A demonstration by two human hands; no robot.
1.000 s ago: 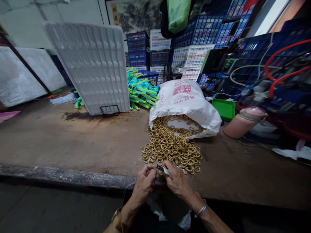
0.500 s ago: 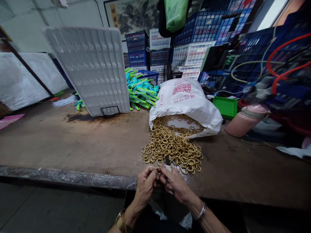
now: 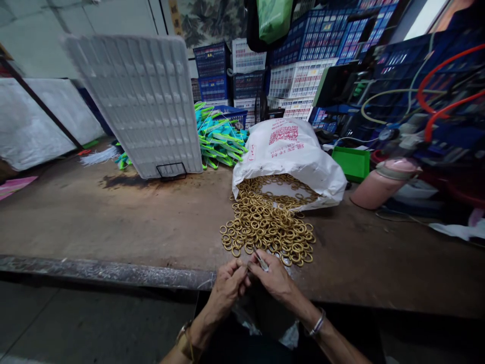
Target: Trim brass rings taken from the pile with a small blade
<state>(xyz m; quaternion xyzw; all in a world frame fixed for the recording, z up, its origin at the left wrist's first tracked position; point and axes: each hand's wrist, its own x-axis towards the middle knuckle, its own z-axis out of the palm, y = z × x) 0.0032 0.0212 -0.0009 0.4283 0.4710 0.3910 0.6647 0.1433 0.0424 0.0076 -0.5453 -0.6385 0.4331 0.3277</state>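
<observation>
My left hand [image 3: 226, 285] is closed in a pinch at the table's front edge. A gold-coloured ring shows at its fingertips in the earlier frame; now the fingers mostly hide it. My right hand [image 3: 276, 280] is closed around a small knife-like tool [image 3: 261, 261] with a pale body and a dark, narrow end; its exact kind is unclear. Both sets of fingertips meet. Just beyond them lies a heap of gold-coloured rings [image 3: 271, 227], spilling from the open mouth of a white sack [image 3: 291, 146] with red print.
A grey ribbed panel [image 3: 140, 106] stands upright on the wooden table [image 3: 159, 222], left of bundled green and turquoise pieces [image 3: 220, 141]. On the right are a green tray [image 3: 352, 164] and a pink bottle [image 3: 384, 184]. Stacked blue and white crates [image 3: 299, 78] rise behind.
The right hand has turned, so the tool now tilts to the left and less of its dark end shows. The ring between the fingertips is less visible. The view has shifted slightly.
</observation>
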